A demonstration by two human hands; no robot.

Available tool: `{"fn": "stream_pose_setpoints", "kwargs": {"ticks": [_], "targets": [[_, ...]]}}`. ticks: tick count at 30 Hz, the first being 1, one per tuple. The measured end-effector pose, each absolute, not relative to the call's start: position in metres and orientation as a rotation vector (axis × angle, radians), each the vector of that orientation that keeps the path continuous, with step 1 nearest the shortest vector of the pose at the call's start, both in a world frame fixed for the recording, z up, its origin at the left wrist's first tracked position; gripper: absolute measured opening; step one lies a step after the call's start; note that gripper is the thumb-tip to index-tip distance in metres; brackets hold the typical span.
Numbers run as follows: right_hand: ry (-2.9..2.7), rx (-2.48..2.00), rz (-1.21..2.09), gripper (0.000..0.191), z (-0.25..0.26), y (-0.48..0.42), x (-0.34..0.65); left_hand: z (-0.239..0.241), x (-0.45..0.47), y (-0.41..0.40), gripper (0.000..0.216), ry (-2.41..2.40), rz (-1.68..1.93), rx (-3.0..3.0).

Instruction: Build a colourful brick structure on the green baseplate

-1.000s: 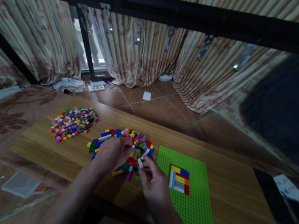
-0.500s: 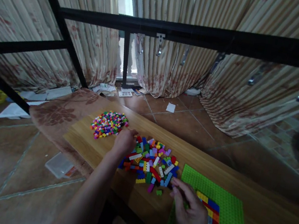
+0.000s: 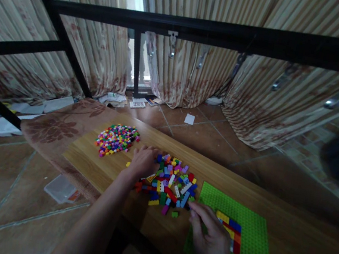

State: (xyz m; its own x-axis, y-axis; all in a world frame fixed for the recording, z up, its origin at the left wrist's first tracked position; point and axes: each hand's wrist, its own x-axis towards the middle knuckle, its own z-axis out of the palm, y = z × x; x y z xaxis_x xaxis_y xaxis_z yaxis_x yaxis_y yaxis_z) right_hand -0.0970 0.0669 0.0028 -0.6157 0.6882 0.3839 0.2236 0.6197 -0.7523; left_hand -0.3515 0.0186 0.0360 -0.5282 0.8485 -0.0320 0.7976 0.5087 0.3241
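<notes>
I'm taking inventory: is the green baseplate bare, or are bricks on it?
Not bare: a yellow, blue and red brick patch sits on the green baseplate, partly hidden by the right hand.

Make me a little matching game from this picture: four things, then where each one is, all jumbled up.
1. flat brick patch
2. left hand
3. smaller-brick pile
4. clear plastic container

A. on the tiled floor
B. toward the left end of the wooden table
C. on the green baseplate
D. at the left side of the larger-brick pile

Pairs: 1-C, 2-D, 3-B, 4-A
</notes>
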Motion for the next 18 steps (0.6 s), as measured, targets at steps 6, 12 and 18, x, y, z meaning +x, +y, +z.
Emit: {"fn": "stream_pose_setpoints", "kwargs": {"ticks": [6,12,18], "targets": [[-2.164,-0.607,0.953,0.026,0.008,0.059,-0.103,0.035,-0.352,0.021,0.055,2.488,0.359,1.555],[-2.280,-0.528,0.964,0.029,0.012,0.050,-0.106,0.033,-0.350,0.029,0.057,2.513,0.286,1.549],[-2.286,-0.537,0.988,0.029,0.012,0.049,-0.103,0.033,-0.348,0.031,0.052,2.557,0.268,1.528]]}}
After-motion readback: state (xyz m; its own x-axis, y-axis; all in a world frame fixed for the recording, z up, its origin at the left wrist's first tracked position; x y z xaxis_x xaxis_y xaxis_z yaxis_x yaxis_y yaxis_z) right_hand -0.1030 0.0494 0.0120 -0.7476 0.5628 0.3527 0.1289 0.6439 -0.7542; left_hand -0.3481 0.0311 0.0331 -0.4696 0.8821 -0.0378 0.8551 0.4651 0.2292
